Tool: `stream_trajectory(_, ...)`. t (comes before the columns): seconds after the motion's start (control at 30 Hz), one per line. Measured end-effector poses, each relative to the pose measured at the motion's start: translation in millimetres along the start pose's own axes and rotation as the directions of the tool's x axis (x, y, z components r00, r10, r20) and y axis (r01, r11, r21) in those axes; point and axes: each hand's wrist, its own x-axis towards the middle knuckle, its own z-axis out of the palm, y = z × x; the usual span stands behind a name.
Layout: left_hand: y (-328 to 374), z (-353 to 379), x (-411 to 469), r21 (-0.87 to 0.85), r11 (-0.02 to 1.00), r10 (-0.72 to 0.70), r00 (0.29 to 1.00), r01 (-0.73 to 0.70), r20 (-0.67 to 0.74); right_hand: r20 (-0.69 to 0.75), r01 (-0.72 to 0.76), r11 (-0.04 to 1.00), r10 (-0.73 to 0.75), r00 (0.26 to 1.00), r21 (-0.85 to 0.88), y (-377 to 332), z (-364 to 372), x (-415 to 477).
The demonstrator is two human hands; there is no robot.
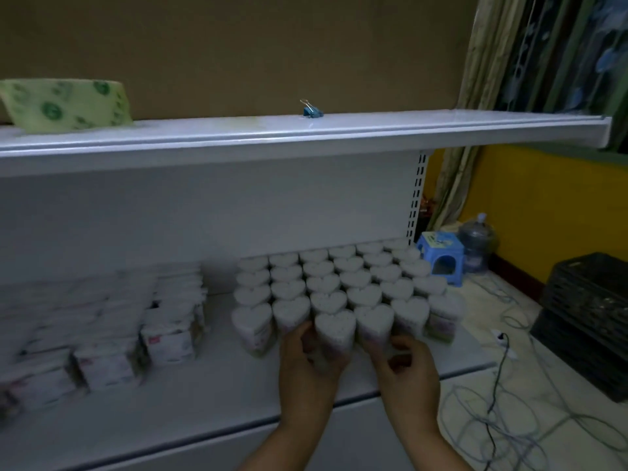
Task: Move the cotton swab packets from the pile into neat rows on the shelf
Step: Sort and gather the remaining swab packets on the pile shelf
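Observation:
Several heart-shaped cotton swab packets (343,283) stand in neat rows on the right part of the white lower shelf (217,399). My left hand (306,365) grips the front-row packet (334,329) from its left side, fingers curled round it. My right hand (406,365) has its fingers curled against the base of the neighbouring front packet (373,322). Whether that hand truly holds it is unclear.
Blurred boxed packets (108,321) fill the shelf's left part. The upper shelf (306,137) carries a green patterned item (68,103) and a blue binder clip (312,110). On the floor at right are a blue stool (441,256), a water jug (477,243), a black crate (588,321) and cables (499,402).

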Motion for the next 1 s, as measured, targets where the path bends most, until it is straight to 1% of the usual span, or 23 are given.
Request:
stream_trajectory(0.07,4,-7,-8,-0.028,1.000,0.012,1.000,-0.011,0.025,-0.003,0.036,0.998,-0.035,0.999,0.059,-1,-4,-9)
stream_trajectory(0.13,3,-24,-17,0.016,1.000,0.007,0.996,-0.009,0.084,-0.019,0.122,0.992,-0.122,0.992,0.038,-3,-5,-24)
stream_trajectory(0.2,3,-57,-23,0.092,0.992,0.069,0.984,-0.084,0.164,-0.002,0.299,0.954,-0.299,0.954,-0.027,-18,1,-45)
stream_trajectory(0.23,4,-82,-22,0.130,0.979,0.131,0.970,-0.160,0.206,0.053,0.406,0.913,-0.404,0.913,-0.044,-30,7,-57)
stream_trajectory(0.27,8,-111,-19,0.178,0.954,0.192,0.950,-0.239,0.246,0.144,0.518,0.853,-0.506,0.851,-0.060,-46,16,-69)
stream_trajectory(0.3,12,-145,-12,0.241,0.922,0.233,0.933,-0.302,0.276,0.254,0.638,0.767,-0.605,0.755,-0.067,-62,29,-82)
stream_trajectory(0.33,16,-183,-3,0.329,0.882,0.248,0.927,-0.336,0.281,0.373,0.741,0.669,-0.673,0.639,-0.063,-81,44,-96)
stream_trajectory(0.37,18,-222,7,0.440,0.829,0.253,0.933,-0.345,0.254,0.491,0.823,0.566,-0.706,0.510,-0.042,-100,58,-110)
stream_trajectory(0.4,19,-264,17,0.564,0.764,0.243,0.949,-0.315,0.201,0.610,0.873,0.488,-0.685,0.398,-0.021,-120,72,-122)
stream_trajectory(0.43,18,-308,26,0.665,0.700,0.215,0.965,-0.259,0.150,0.703,0.909,0.417,-0.644,0.303,-0.010,-140,87,-134)
stream_trajectory(0.47,16,-352,33,0.737,0.643,0.172,0.977,-0.210,0.128,0.764,0.934,0.357,-0.597,0.244,-0.019,-161,104,-147)
stream_trajectory(0.5,12,-395,37,0.796,0.578,0.118,0.983,-0.181,0.137,0.800,0.952,0.303,-0.563,0.207,-0.033,-183,121,-161)
stream_trajectory(0.53,7,-438,39,0.853,0.495,0.042,0.985,-0.166,0.167,0.840,0.962,0.271,-0.520,0.158,-0.013,-204,141,-176)
stream_trajectory(0.57,2,-479,38,0.902,0.403,-0.053,0.980,-0.155,0.192,0.850,0.969,0.242,-0.519,0.093,0.042,-222,163,-192)
stream_trajectory(0.6,-3,-517,35,0.938,0.322,-0.152,0.970,-0.131,0.188,0.862,0.964,0.249,-0.504,0.046,0.094,-239,184,-211)
stream_trajectory(0.63,-7,-552,30,0.960,0.268,-0.238,0.959,-0.086,0.153,0.873,0.951,0.276,-0.488,0.017,0.136,-258,205,-230)
stream_trajectory(0.67,-12,-582,24,0.970,0.243,-0.294,0.950,-0.030,0.103,0.864,0.941,0.291,-0.503,-0.005,0.175,-275,225,-251)
stream_trajectory(0.7,-17,-609,15,0.970,0.241,-0.316,0.947,0.026,0.054,0.843,0.932,0.289,-0.537,-0.032,0.220,-290,244,-272)
stream_trajectory(0.77,-27,-650,-6,0.960,0.261,-0.316,0.949,0.105,-0.018,0.815,0.914,0.277,-0.573,-0.090,0.296,-313,278,-315)
stream_trajectory(0.9,-44,-709,-46,0.970,0.199,-0.324,0.943,0.138,-0.068,0.832,0.904,0.202,-0.503,-0.234,0.377,-335,334,-394)
stream_trajectory(1.0,-51,-746,-59,0.936,0.236,-0.319,0.931,0.262,-0.180,0.817,0.876,0.176,-0.477,-0.323,0.449,-349,370,-442)
